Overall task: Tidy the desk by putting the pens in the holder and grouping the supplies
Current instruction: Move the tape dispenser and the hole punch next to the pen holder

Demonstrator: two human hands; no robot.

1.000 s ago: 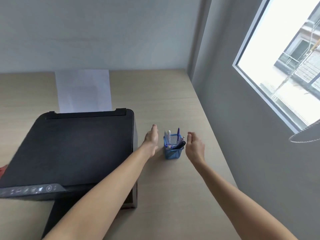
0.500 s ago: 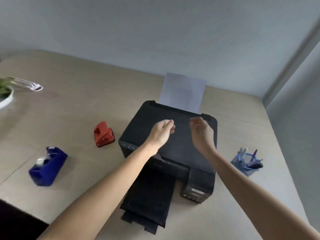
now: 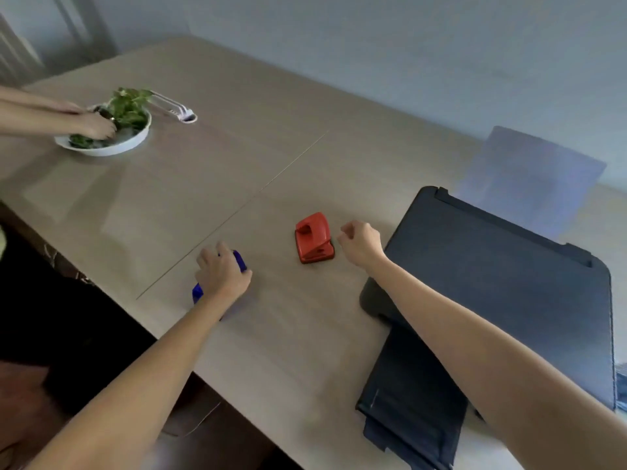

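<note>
The left hand (image 3: 222,274) lies on top of the blue tape dispenser (image 3: 239,261), with the fingers curved over its smooth plastic body; only the two ends of the dispenser show past the hand. I cannot tell if the fingers really clamp it or only rest on it. The right hand (image 3: 359,244) is loosely curled, the fingers bent inward, and it holds nothing. It hovers just beside the red hole punch (image 3: 314,239), which stands between the two hands, nearer to the right one. The punch is of glossy plastic, with a rounded top lever and a flat base.

Right of the right forearm stands a black printer (image 3: 492,279), matte and boxy with rounded corners, its flat tray pulled out toward the person. A pale sheet of paper (image 3: 529,164) stands up behind it, blurred.

The desk (image 3: 237,171) is of pale wood-grain laminate with a thin seam across it. Far beyond the left hand, another person's hand (image 3: 96,125) reaches into a white round bowl (image 3: 101,149) of green leaves.
</note>
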